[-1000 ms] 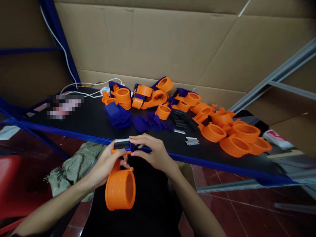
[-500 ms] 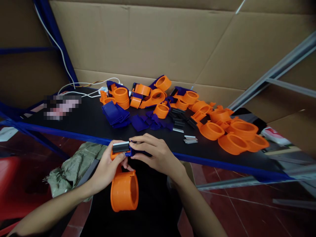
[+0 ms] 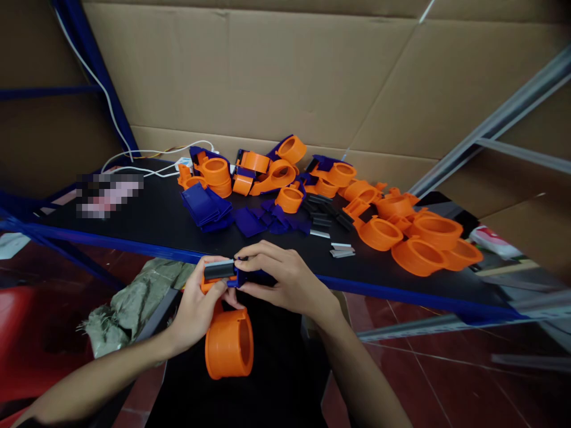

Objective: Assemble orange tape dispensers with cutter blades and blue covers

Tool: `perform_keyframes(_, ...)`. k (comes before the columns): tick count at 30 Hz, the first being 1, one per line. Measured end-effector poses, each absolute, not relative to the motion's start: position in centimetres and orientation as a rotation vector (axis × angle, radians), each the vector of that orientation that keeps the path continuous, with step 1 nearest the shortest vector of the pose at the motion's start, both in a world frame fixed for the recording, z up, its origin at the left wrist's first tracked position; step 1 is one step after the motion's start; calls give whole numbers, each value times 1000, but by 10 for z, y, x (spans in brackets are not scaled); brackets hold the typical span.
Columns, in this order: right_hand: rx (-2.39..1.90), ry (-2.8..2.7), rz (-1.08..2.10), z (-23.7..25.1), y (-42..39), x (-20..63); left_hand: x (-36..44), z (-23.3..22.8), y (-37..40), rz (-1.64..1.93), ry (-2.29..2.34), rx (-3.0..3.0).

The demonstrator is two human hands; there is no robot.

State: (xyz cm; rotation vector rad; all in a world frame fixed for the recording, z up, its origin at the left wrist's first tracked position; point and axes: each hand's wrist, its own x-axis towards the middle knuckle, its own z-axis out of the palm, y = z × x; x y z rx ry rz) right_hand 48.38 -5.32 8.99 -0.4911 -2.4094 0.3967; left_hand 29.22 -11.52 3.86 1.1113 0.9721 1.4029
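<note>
Hands meet at the near edge of the black table [image 3: 147, 223]. The left hand [image 3: 196, 306] grips the orange dispenser body [image 3: 229, 342] by its upper end, thumb pressed on the black blade strip [image 3: 219, 270]; the drum hangs below the grip with its open bore facing right. The strip's long axis runs left to right. The right hand [image 3: 281, 279] pinches a blue part [image 3: 250, 277] shut between its fingertips, touching the strip's right end.

Smooth matt orange plastic dispenser body [image 3: 229, 343], matt black tabletop [image 3: 147, 223], rough brown cardboard wall [image 3: 276, 77].
</note>
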Motion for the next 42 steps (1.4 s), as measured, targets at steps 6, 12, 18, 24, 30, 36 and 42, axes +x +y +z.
perform_keyframes(6, -498, -2382, 453, 90, -56, 483, 288, 39, -117, 1388, 937, 1164)
perform_keyframes(12, -488, -2312, 490, 86, -58, 479, 284, 36, -118, 1420, 938, 1153)
perform_keyframes(18, -507, -2231, 452, 86, -50, 482, 272, 40, -110, 1283, 558, 984)
perform_keyframes(24, -531, -2268, 468, 100, -48, 494, 268, 41, -100, 1185, 439, 926)
perform_keyframes(30, -686, -2380, 616, 117, -73, 495, 262, 38, -96, 1365, 646, 944)
perform_keyframes(36, -815, -2637, 296, 108, -92, 468, 260, 36, -93, 1433, 776, 832)
perform_keyframes(42, -779, -2324, 535, 95, -82, 466, 265, 36, -91, 1508, 684, 779)
